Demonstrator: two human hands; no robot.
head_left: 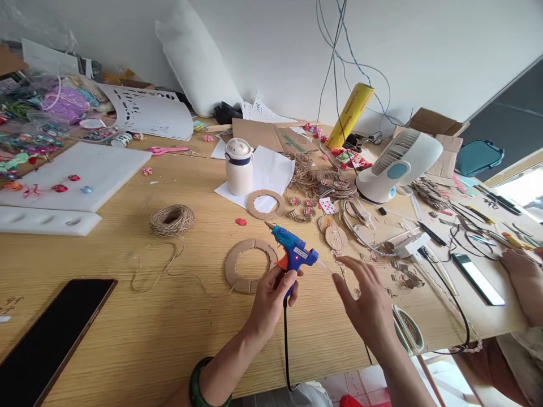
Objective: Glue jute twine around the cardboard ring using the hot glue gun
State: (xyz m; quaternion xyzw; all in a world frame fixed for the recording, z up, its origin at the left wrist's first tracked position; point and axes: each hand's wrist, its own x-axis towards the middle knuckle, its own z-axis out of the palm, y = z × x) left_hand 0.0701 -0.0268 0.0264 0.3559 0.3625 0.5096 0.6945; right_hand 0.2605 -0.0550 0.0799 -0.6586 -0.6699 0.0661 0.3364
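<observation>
My left hand [278, 294] is wrapped round the handle of a blue glue gun [297, 252], whose nozzle points up and left and whose red light is lit. A thin clear glue stick [326, 265] sticks out of its rear end. Just right of it is my right hand [365, 294], thumb and fingers apart, with nothing visible between them. Behind the gun lies a cardboard ring [232, 264], partly covered by the gun and my left hand. Twine from a coil [172, 220] trails toward this ring. A second cardboard ring [275, 213] rests farther back beside a white jar [240, 175].
A black phone [55, 333] lies at the front left. Green-handled scissors [408, 330] are beside my right forearm. A white fan [396, 164] and a power strip [411, 247] stand at the right, near another person's hand [524, 271]. The gun's black cord [287, 345] hangs over the front edge.
</observation>
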